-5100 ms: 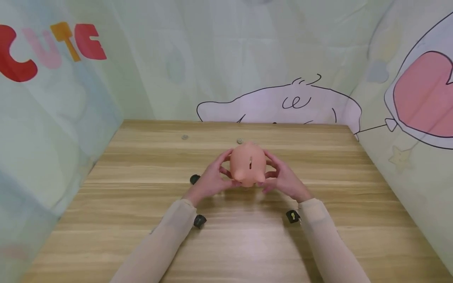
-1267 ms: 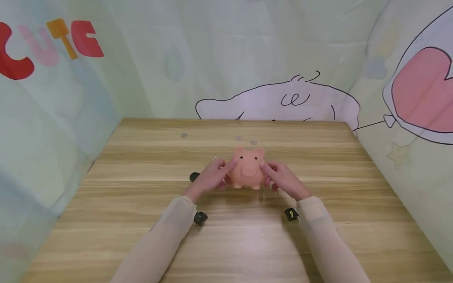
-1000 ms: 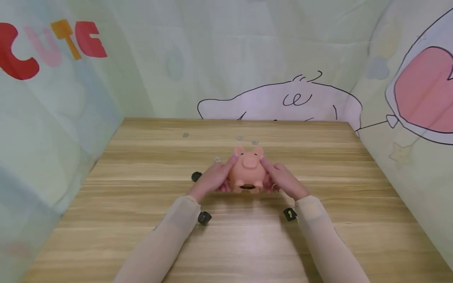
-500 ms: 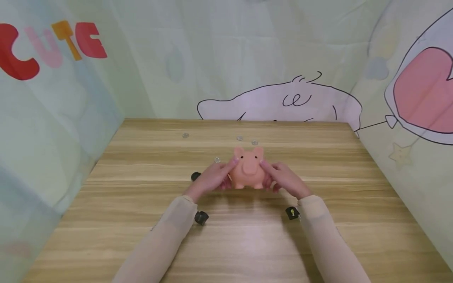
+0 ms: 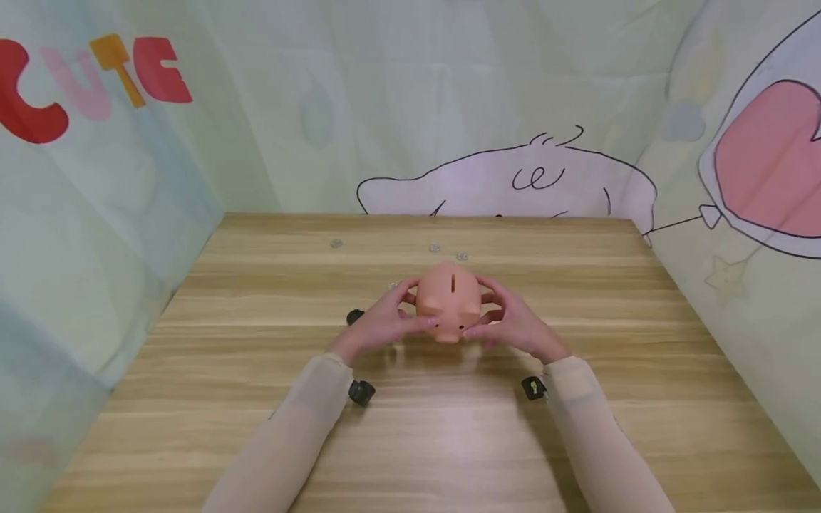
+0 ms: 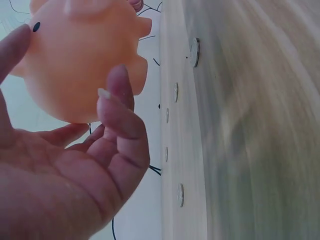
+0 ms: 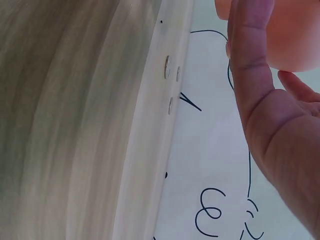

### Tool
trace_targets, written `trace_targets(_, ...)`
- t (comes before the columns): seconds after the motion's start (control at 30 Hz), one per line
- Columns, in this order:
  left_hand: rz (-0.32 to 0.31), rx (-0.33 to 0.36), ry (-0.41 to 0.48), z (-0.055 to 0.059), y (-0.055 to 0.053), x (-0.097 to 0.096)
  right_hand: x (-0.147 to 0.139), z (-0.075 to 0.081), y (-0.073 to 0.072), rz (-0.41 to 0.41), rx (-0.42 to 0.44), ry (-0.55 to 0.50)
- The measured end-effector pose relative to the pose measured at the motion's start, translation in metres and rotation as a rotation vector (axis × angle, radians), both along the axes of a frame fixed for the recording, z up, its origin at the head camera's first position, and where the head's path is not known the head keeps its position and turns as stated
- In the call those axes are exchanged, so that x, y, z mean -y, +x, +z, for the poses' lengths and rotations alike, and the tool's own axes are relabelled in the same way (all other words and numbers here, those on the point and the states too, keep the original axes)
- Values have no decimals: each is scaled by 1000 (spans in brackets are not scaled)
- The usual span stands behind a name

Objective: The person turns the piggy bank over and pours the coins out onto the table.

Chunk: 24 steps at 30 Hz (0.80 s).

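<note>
A pink piggy bank [image 5: 447, 296] is raised above the wooden table, its snout tipped down and toward me. The coin slot on its back shows in the head view. My left hand [image 5: 383, 320] grips one side, with the thumb near an eye. On the other side my right hand [image 5: 518, 326] holds it with thumb and fingers. In the left wrist view the pig's feet point toward the tabletop, well apart from it. Coins lie on the table beyond: one coin [image 5: 336, 244] at the back left, another coin [image 5: 435, 248] and a third coin [image 5: 462, 256] behind the pig.
A further coin [image 5: 393, 286] sits by my left fingers, partly covered. Small black devices [image 5: 362, 392] are at my wrists, one of them [image 5: 533, 387] at the right. Printed cloth [image 5: 288, 128] walls in the wooden table [image 5: 442, 442] at the back and sides.
The piggy bank was tipped back, with its face and briefly an underside opening toward me. It has since rolled forward, so the slot shows again. Both hands keep hold of it.
</note>
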<state>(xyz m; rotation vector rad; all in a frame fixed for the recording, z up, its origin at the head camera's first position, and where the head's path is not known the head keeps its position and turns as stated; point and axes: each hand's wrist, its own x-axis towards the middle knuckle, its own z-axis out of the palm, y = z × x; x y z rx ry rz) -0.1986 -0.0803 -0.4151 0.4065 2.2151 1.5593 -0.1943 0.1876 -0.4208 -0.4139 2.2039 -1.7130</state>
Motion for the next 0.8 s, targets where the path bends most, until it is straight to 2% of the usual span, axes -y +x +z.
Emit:
trace_targets(0.17, 10, -54, 34, -3, 1, 0, 4, 0, 2, -19, -21, -35)
trace_targets(0.43, -9, -195, 166, -7, -1, 3, 9, 1, 6, -51, -242, -21)
trace_targets(0.6, -11, -214, 201, -7, -2, 1, 8, 1, 6, -69, -353, 16)
trace_targets(0.63, -9, -211, 203, -4, 0, 0, 8, 1, 6, -72, -364, 22)
trace_targets(0.8, -3, -236, 221, -4, -1, 0, 8, 1, 6, -82, -391, 31)
